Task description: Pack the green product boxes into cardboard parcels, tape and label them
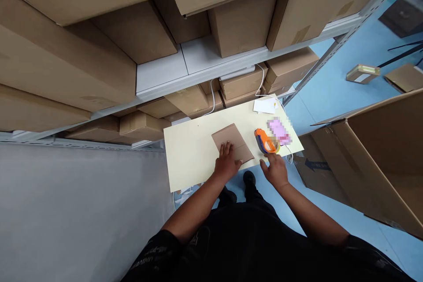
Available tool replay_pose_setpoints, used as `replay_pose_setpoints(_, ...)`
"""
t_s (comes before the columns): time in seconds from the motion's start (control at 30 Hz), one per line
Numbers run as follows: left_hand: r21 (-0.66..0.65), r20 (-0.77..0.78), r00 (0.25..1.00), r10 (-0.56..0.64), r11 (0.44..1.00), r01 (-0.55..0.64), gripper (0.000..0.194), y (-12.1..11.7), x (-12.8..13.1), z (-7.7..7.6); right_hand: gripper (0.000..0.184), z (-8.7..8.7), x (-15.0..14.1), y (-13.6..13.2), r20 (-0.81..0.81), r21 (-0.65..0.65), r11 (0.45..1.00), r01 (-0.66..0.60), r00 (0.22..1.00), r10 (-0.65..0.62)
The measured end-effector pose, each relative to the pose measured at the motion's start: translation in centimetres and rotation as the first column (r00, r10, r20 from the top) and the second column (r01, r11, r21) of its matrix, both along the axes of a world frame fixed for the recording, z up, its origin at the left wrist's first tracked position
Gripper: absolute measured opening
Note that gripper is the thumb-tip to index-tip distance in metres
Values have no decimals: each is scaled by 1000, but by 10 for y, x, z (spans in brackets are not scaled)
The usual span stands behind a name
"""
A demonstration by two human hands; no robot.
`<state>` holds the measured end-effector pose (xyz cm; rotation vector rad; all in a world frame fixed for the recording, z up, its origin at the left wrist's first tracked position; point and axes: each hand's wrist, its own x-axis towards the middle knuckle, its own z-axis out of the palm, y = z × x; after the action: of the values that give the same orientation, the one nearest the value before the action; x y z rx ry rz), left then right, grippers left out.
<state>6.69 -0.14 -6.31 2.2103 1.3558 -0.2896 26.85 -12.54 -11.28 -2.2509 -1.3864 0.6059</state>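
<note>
Both my hands work: left hand [226,162] flat, fingers spread, pinning the cardboard piece [232,142]; right hand [275,169], loosely open, reaches toward the orange tape dispenser [264,141], needing a firm grasp.

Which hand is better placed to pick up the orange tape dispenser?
Right, probably. The right hand is just beside the orange tape dispenser, fingers toward it, while the left hand lies flat on the brown cardboard piece.

We see a pink thing [279,131] blurred beyond telling, our left hand [226,161] hiding part of the flat cardboard piece [232,142], big carton [380,158] cut off at the right edge
</note>
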Motion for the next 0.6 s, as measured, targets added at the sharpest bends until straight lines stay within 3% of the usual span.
replay_pose_setpoints(0.07, -19, 31, 999, -4, 1000, 5, 69, 9, -4, 4, 39, 6, -14, -11, -279, -55, 996, 67, 957, -80)
replay_pose_setpoints(0.1, -34, 41, 999, -11, 999, 12, 62, 17, -6, 8, 41, 8, -21, -13, -427, -129, 984, 124, 889, -169)
replay_pose_setpoints(0.17, -64, 35, 999, -21, 998, 23, 49, 39, -10, 16, 46, 8, -34, -10, -652, -323, 926, 195, 663, -367)
replay_pose_setpoints(0.23, -39, 7, 1000, -15, 999, 15, 43, 70, -12, 22, 45, 6, -44, 0, -735, -450, 865, 223, 457, -501)
replay_pose_setpoints(0.27, 28, 1, 1000, -3, 1000, 3, 43, 87, -13, 24, 43, 5, -48, 6, -751, -475, 849, 231, 397, -528)
replay_pose_setpoints(0.37, 157, 0, 1000, -19, 987, 19, 50, 132, -14, 18, 40, 3, -56, 22, -768, -499, 834, 236, 325, -552)
replay_pose_setpoints(0.47, -46, -30, 999, -18, 999, 16, 60, 158, -15, 1, 41, 1, -61, 30, -752, -538, 810, 233, 303, -586)
replay_pose_setpoints(0.53, -174, -36, 999, -22, 985, 15, 56, 163, -18, -10, 41, -2, -64, 33, -734, -560, 790, 250, 293, -613)
replay_pose_setpoints(0.6, -220, -26, 1000, -17, 975, 10, 50, 162, -23, -17, 41, -5, -65, 35, -729, -566, 777, 277, 273, -628)
